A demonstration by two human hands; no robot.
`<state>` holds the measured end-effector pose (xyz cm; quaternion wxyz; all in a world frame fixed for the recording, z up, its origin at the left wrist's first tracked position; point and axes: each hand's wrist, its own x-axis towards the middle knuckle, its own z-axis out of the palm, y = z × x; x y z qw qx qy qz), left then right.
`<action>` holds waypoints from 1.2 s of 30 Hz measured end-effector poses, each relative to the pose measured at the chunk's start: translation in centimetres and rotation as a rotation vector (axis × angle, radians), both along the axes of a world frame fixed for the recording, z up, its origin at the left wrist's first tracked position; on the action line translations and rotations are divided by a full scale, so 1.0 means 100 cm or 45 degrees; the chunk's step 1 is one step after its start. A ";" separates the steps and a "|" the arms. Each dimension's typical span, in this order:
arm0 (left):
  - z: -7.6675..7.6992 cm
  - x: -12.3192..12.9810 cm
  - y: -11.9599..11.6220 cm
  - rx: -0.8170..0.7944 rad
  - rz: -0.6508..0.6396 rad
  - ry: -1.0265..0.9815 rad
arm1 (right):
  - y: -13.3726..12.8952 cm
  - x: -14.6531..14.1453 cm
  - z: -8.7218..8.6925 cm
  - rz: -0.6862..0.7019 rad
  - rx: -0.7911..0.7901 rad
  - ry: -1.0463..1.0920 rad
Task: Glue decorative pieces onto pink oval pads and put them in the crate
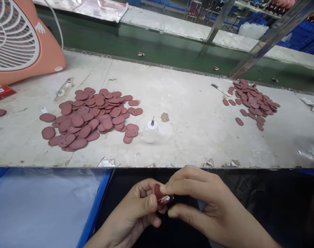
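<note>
Below the table's front edge, my left hand (138,210) pinches a small dark-red piece (157,191) between thumb and fingers. A shiny, light-coloured bit shows on that piece. My right hand (200,196) reaches over from the right; its index finger touches the piece and its thumb is a little apart below. A large pile of dark-red oval pieces (87,119) lies on the left of the table, and a pile of smaller ones (257,100) lies at the right. Between the piles stands a small clear bottle (151,132) with a white top and metal tip.
An orange fan (49,55) stands at the back left beside a red box (1,93). Behind the white table (188,103) runs a green belt (172,51) carrying a few small items. A blue bin (94,210) with a clear liner is at the lower left. A metal post rises at the right.
</note>
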<state>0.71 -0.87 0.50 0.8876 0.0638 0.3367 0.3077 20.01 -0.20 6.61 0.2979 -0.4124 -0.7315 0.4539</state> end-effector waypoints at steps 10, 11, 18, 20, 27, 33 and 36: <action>-0.011 -0.005 0.000 -0.348 -0.001 -0.366 | -0.004 -0.010 -0.016 -0.249 -0.020 0.119; -0.011 -0.005 0.000 -0.335 0.008 -0.362 | -0.004 -0.012 -0.017 -0.253 -0.041 0.129; -0.014 -0.004 -0.001 -0.145 0.042 -0.299 | -0.002 -0.023 -0.014 -0.246 0.012 0.088; -0.013 -0.005 -0.001 -0.061 0.018 -0.275 | -0.001 -0.027 -0.015 -0.267 0.114 0.086; -0.001 -0.017 -0.006 0.472 0.301 0.443 | -0.007 -0.040 -0.032 -0.439 0.838 -0.198; 0.004 -0.024 -0.010 0.709 0.420 0.740 | -0.002 -0.058 -0.048 -0.250 1.177 -0.268; 0.004 -0.027 -0.013 0.692 0.510 0.832 | 0.001 -0.069 -0.048 -0.255 1.205 -0.239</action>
